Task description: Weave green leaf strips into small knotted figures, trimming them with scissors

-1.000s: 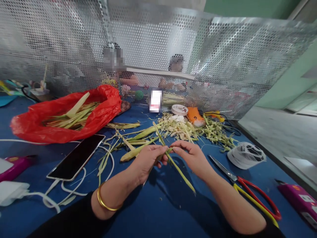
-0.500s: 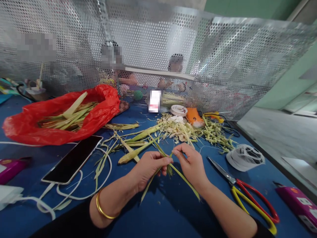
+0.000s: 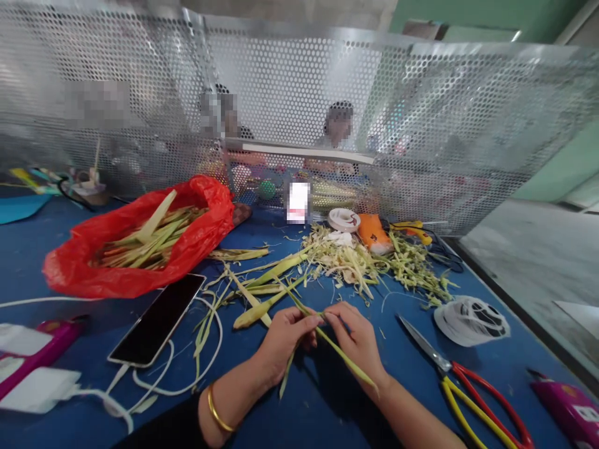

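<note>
Just above the blue tabletop, my left hand (image 3: 291, 337) pinches some narrow green plant strips (image 3: 347, 360) between thumb and fingers. They cross at my fingertips, one long strip slanting down to the right. From the other side my right hand (image 3: 356, 340) is closed at the same crossing, its thumb and forefinger pressed on the strips. The fingertips nearly meet, so the exact crossing is partly hidden. Beyond my left hand lie longer pale-green husk-like leaves (image 3: 257, 312). To the right of my right hand rest scissors (image 3: 447, 365) with red and yellow handles.
A red plastic bag (image 3: 121, 284) of dry strips stands left, near a phone (image 3: 156, 321) with a white cable. Shredded plant scraps (image 3: 346, 259), a tape roll (image 3: 344, 219) and a white thread spool (image 3: 472, 321) lie ahead and right. A perforated metal screen (image 3: 290, 81) closes the back; people sit behind it.
The view has shifted, so the table's things appear lower and farther right. My hands remain together on the strips, with the right fingertips now closer to the left ones.
</note>
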A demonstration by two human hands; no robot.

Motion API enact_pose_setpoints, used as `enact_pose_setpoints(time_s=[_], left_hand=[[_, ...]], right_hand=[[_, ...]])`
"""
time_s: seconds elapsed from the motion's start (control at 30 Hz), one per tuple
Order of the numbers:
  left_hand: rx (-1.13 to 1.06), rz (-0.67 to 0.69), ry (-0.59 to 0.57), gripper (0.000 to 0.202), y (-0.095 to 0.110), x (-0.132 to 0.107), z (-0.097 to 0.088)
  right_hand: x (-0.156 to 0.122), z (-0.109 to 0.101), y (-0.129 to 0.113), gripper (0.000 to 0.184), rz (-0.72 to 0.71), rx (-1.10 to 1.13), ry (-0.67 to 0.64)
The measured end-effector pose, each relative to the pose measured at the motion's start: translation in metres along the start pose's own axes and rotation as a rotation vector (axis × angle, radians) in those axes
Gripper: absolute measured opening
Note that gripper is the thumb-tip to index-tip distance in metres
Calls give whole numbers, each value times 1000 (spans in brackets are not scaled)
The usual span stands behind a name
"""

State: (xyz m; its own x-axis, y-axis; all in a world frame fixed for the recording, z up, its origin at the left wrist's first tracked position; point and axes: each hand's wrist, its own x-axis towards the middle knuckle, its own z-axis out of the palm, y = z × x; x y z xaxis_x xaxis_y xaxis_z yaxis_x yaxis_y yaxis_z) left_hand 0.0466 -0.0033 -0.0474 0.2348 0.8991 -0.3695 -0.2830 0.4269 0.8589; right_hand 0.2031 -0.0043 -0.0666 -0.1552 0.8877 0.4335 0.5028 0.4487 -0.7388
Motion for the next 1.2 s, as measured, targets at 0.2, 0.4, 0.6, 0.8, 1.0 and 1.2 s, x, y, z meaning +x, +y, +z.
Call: enact_pose_setpoints(time_s=[0.2, 0.4, 0.6, 0.8, 1.0, 1.2], left_hand=[[37, 67, 12, 20, -2, 2, -1], [75, 12, -68, 27, 4, 0, -3], [70, 45, -91, 26, 6, -4, -3], [33, -1, -112, 20, 10, -2, -5], [51, -48, -107, 25, 9, -5, 0], [175, 29, -59, 15, 14, -14, 5]], right_hand=[[1, 0, 6, 21, -93, -94, 15], [10, -7, 8, 20, -130, -224, 76], [13, -12, 3, 21, -172, -290, 70], [11, -13, 0, 20, -175, -305, 72], [10, -13, 2, 20, -166, -263, 46], [10, -6, -6, 20, -66, -72, -19]])
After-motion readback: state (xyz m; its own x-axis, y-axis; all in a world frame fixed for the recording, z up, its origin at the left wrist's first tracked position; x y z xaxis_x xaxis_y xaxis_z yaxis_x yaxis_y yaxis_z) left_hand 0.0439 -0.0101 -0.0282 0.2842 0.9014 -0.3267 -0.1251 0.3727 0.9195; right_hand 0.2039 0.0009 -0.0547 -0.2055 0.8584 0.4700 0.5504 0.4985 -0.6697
